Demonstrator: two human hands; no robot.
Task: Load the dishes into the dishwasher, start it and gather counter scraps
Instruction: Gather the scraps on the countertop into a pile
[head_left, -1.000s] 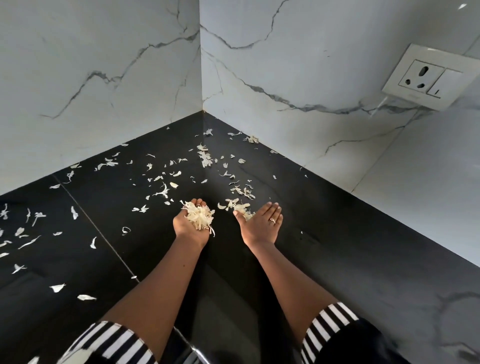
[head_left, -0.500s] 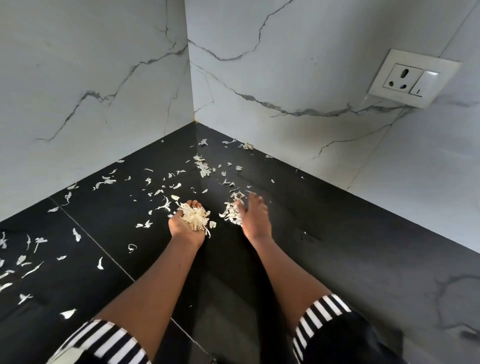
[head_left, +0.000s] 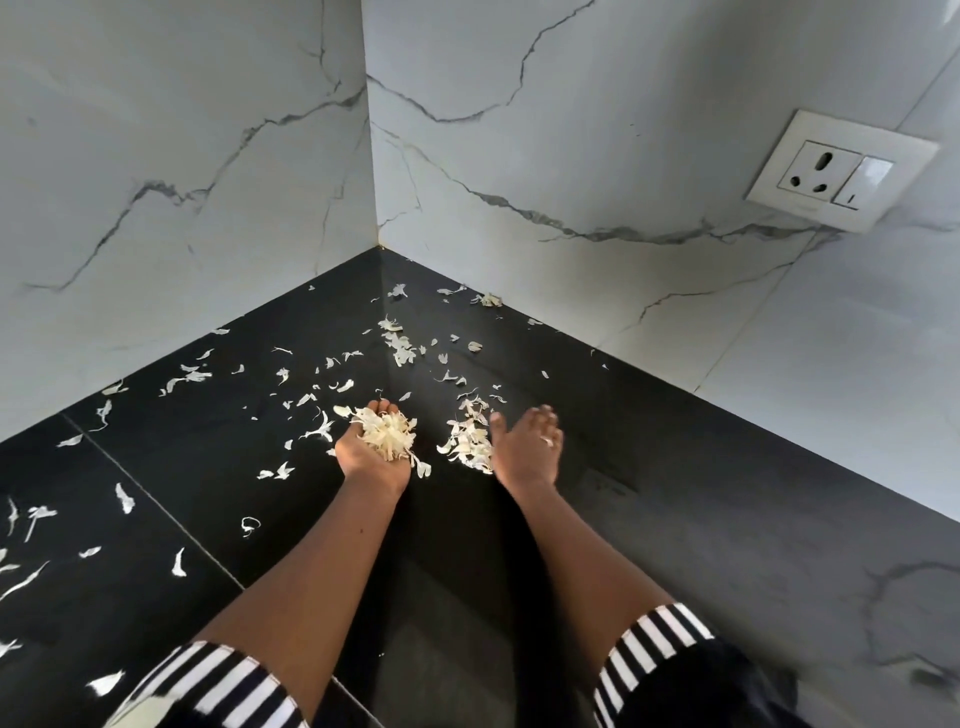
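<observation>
My left hand is cupped palm up over the black counter, holding a heap of pale peel scraps. My right hand rests on its edge on the counter, fingers together and a ring on one finger. A small pile of scraps lies against its left side, between the two hands. Many more thin white scraps are scattered over the counter toward the corner and out to the left.
White marble-look walls meet in a corner behind the scraps. A white socket with a switch is on the right wall. A seam crosses the counter on the left. Striped sleeves show at the bottom.
My right hand turned from flat onto its edge and swept scraps leftward into a pile near my left hand. The left hand kept its heap.
</observation>
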